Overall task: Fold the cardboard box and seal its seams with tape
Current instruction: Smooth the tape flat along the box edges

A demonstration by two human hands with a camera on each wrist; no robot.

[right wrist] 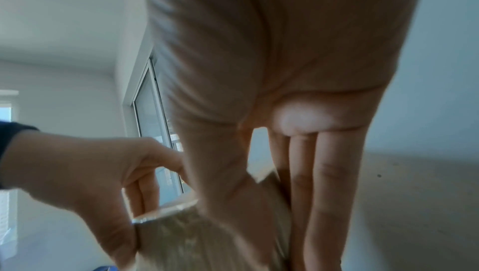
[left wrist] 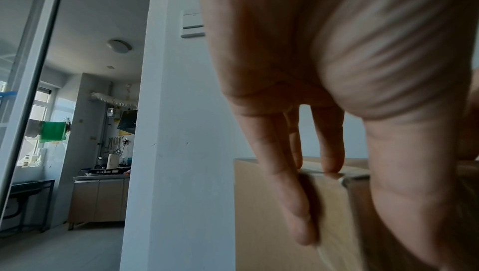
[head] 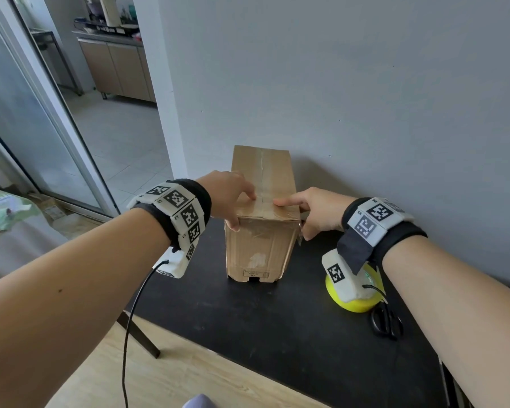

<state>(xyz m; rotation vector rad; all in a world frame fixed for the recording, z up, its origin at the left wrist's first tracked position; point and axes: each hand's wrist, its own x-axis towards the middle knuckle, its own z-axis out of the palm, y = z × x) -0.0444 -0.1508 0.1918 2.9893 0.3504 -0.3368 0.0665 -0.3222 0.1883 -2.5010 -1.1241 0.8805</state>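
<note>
A tall brown cardboard box (head: 259,251) stands on the black table (head: 248,328), its top flaps folded down and clear tape (head: 265,214) over the near top edge. My left hand (head: 243,212) presses straight fingers on the top beside the centre seam, thumb down the near face. My right hand (head: 292,219) lays its index finger on the top from the right, thumb at the near right corner. In the left wrist view, the fingertips (left wrist: 329,164) touch the box (left wrist: 272,203) top. In the right wrist view, the fingers (right wrist: 329,183) lie straight down the box's (right wrist: 186,240) right side.
A yellow tape dispenser (head: 354,303) sits on the table under my right wrist, with black scissors (head: 386,322) just in front of it. The box stands close to the grey wall (head: 365,98). A doorway and tiled floor lie to the left.
</note>
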